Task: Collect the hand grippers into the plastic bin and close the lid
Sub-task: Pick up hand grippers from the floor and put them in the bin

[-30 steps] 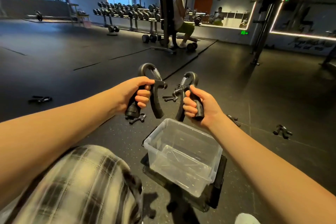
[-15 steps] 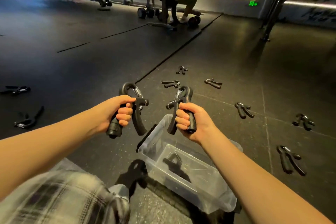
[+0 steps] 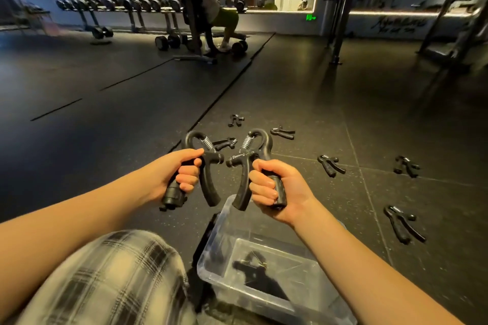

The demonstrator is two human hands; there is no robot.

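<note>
Hands, left (image 3: pixel 182 174) and right (image 3: pixel 274 190), still each clench one gripper, raised slightly.

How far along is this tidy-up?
Barely begun. The bin seems empty; the dark shape inside looks like a shadow. Left hand and right hand each hold a gripper above it. Six more lie on the floor, and the bin is not yet closed.

Clear plastic bin (image 3: pixel 264 285) on dark rubber floor (image 3: pixel 132 113), below both hands, black hand grippers scattered beyond and right (image 3: pixel 331 165), possibly a dark lid (image 3: pixel 204 237) beneath bin's left edge.
</note>
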